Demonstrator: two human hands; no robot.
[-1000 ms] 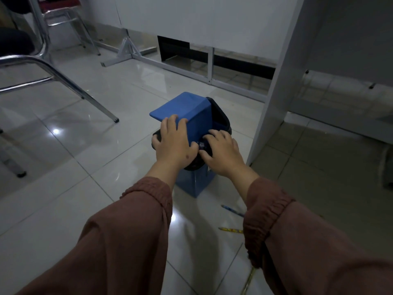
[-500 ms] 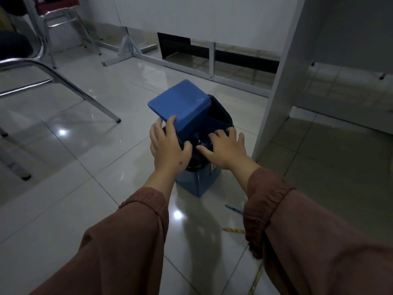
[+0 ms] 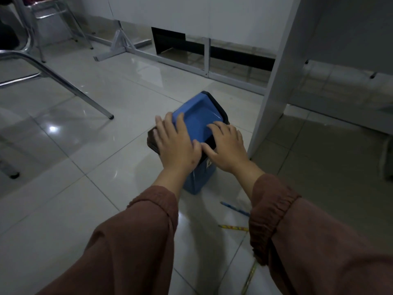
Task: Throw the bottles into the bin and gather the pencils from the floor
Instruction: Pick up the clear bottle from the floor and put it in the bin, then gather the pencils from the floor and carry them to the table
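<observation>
A small blue bin with a black liner stands on the tiled floor beside a white desk leg. Its blue lid lies nearly flat over the opening. My left hand grips the lid's near left corner, fingers curled over the edge. My right hand rests flat on the lid's near right side, fingers spread. No bottles are in sight. A blue pencil and a yellow pencil lie on the floor behind the bin, near my right sleeve. Another yellowish pencil lies closer to me.
The white desk panel stands right of the bin. A chrome chair leg slants down at the left, with a second chair at the far back. A white partition on metal feet runs across the back.
The raised blue lid has come down onto the bin's opening. Both hands moved with it and now lie on top of it.
</observation>
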